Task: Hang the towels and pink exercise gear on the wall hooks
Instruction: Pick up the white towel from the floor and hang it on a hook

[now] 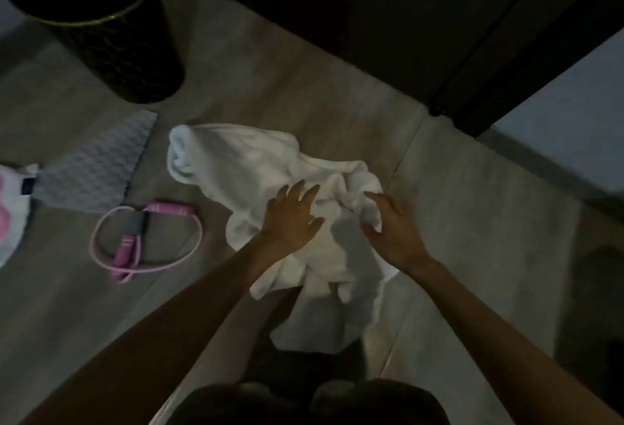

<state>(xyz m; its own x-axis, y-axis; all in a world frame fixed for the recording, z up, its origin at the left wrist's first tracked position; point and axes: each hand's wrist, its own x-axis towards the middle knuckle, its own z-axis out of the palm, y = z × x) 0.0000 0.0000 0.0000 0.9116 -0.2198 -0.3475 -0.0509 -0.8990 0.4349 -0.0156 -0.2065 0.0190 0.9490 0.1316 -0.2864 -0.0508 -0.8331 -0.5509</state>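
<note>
The white towel (256, 168) lies crumpled on the floor (472, 222), spread in a loose heap right in front of the person who bends over it, its near end trailing back toward their legs. The left hand (292, 218) rests on top of the cloth with the fingers straight and splayed, pressing it and gripping nothing. The right hand (388, 222) has its fingers and thumb curled round a bunched fold at the towel's right side, and I take that for the start of gathering it up. Just to the left of the towel, apart from it, the pink exercise gear (145, 242) sits on the floor as a looped cord with two ribbed handles, and no hand is on it. Beyond that lies a grey patterned cloth (91, 171), flat on the floor; it may be a second towel, though I cannot be sure in this dim light. At the far left edge there is something white and pink (8, 208), too cut off to name. A black bin (94, 19) stands farther back on the left, and a dark door (371, 19) fills the top of the view. No wall hooks show from here. As I judge it, the job has barely begun: nothing hangs yet, and the white towel, the pink gear and perhaps the grey cloth all remain to be lifted and hung.
</note>
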